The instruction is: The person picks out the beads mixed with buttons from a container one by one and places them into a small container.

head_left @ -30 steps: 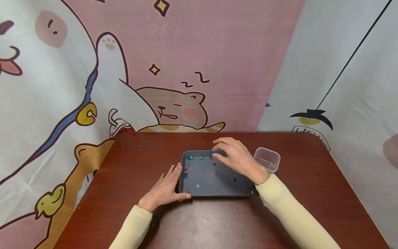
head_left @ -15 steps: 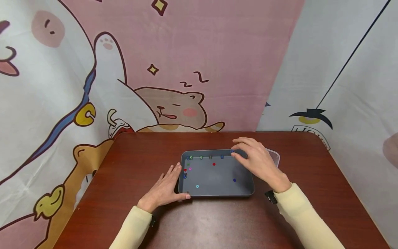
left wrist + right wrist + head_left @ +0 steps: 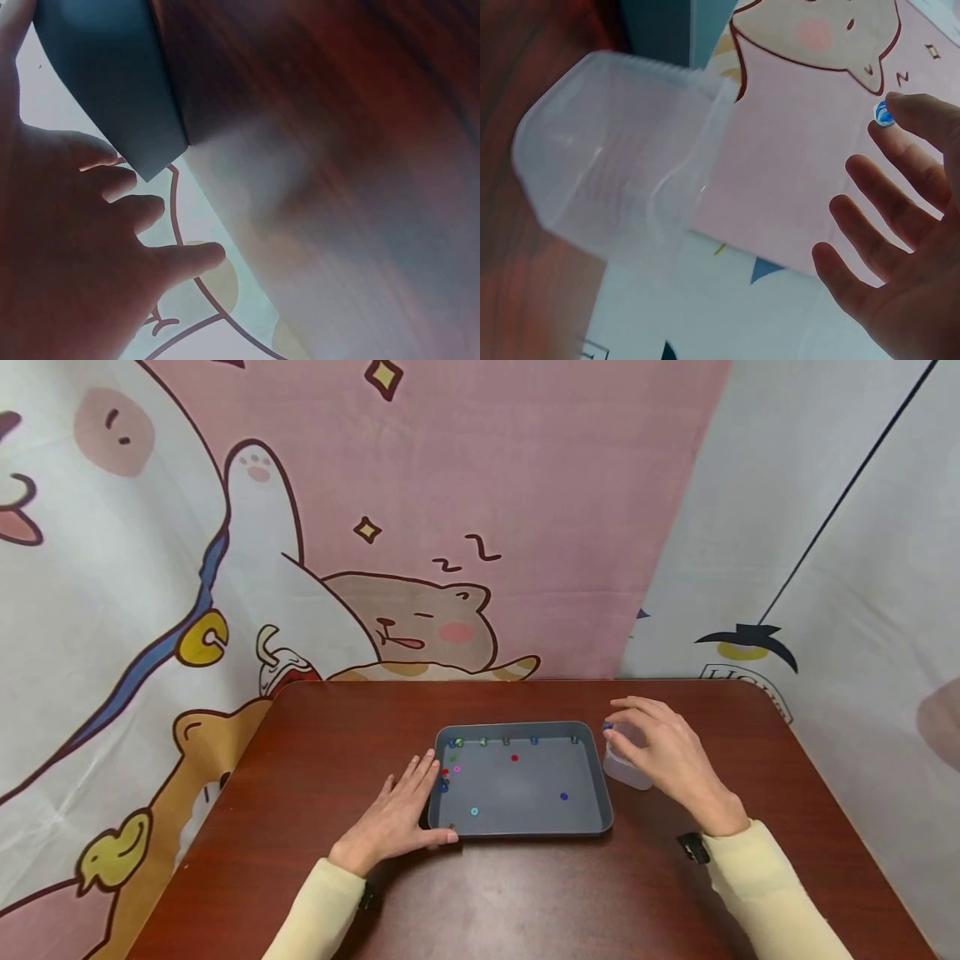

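Note:
Between thumb and index finger, my right hand (image 3: pixel 667 760) pinches a small blue-and-white marble (image 3: pixel 883 113), its other fingers spread. It is raised above the clear plastic container (image 3: pixel 627 773), partly hiding it in the head view; the right wrist view shows the container (image 3: pixel 622 150) apart from the fingers. My left hand (image 3: pixel 397 814) lies with straight fingers along the left side of the grey tray (image 3: pixel 525 810), thumb at its front left corner. Inside the tray are several small marbles and beads, including a red bead (image 3: pixel 514 758) and a light blue ring (image 3: pixel 475 812).
A dark reddish-brown table (image 3: pixel 525 893) carries the tray and the container, which stands just right of the tray. Behind the table hangs a cartoon-print cloth (image 3: pixel 540 527). A green marble (image 3: pixel 574 739) sits near the tray's back right corner.
My right hand has moved right from the tray's back edge to above the container, carrying the marble. The left hand has stayed at the tray.

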A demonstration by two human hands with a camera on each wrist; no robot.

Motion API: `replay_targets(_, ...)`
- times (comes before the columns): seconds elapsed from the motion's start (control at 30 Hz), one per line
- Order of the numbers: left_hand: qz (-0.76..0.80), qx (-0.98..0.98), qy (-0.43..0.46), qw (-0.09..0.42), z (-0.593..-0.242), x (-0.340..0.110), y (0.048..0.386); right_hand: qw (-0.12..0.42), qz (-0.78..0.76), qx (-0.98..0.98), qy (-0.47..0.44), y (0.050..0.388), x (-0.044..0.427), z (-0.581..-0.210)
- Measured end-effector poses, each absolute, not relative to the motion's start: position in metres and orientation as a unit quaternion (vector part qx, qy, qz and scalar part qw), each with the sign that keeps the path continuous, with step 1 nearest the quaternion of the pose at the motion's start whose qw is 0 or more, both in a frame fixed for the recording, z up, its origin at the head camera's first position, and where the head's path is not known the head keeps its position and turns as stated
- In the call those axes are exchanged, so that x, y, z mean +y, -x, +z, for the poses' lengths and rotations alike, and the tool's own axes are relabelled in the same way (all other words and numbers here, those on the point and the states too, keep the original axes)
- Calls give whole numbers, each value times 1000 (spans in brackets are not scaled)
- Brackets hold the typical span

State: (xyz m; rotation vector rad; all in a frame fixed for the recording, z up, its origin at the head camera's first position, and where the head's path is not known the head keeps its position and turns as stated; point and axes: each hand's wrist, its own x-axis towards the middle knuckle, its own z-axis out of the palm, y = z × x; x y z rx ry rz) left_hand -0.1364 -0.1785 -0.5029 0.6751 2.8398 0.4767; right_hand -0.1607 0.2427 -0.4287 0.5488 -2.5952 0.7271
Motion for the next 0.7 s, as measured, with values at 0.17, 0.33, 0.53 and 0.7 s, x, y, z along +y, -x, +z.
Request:
replay_targets(0.17, 158, 954, -241, 86, -503, -179, 137, 188, 255, -931, -179, 158, 257, -433)
replay_targets(0.33, 156, 953, -244, 90, -504, -179, 138, 181, 247, -938, -162, 158, 271, -439)
replay_targets(0.53, 158, 952, -241, 101, -502, -179, 137, 185, 231, -943, -155, 161, 284, -450)
replay_targets(0.7, 162, 952, -238, 107, -501, -179, 138, 178, 218, -948, -149, 163, 290, -458)
